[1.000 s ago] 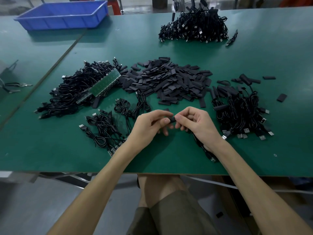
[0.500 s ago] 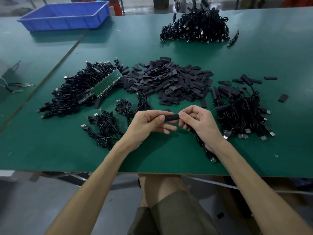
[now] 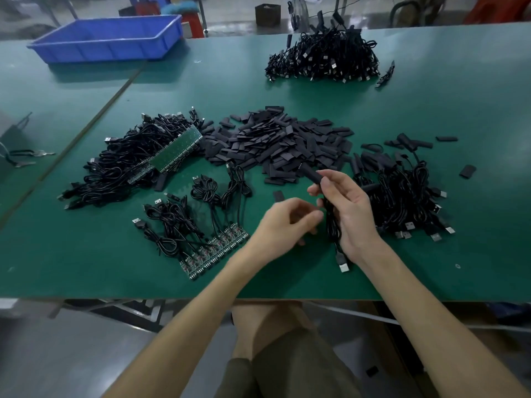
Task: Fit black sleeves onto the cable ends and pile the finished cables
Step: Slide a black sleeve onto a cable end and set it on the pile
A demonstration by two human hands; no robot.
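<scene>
Head view: the left hand (image 3: 284, 222) had let go, loosely curled and empty; the right hand (image 3: 353, 216) alone gripped the sleeved cable (image 3: 333, 228), seemingly ready for piling.

The bench (image 3: 86, 254) is lit softly and evenly, seemingly from overhead, and a pale sheen is seen at far left. The left hand (image 3: 283, 225) is slightly motion-blurred. The bench edges are bowed by wide-angle distortion.
</scene>
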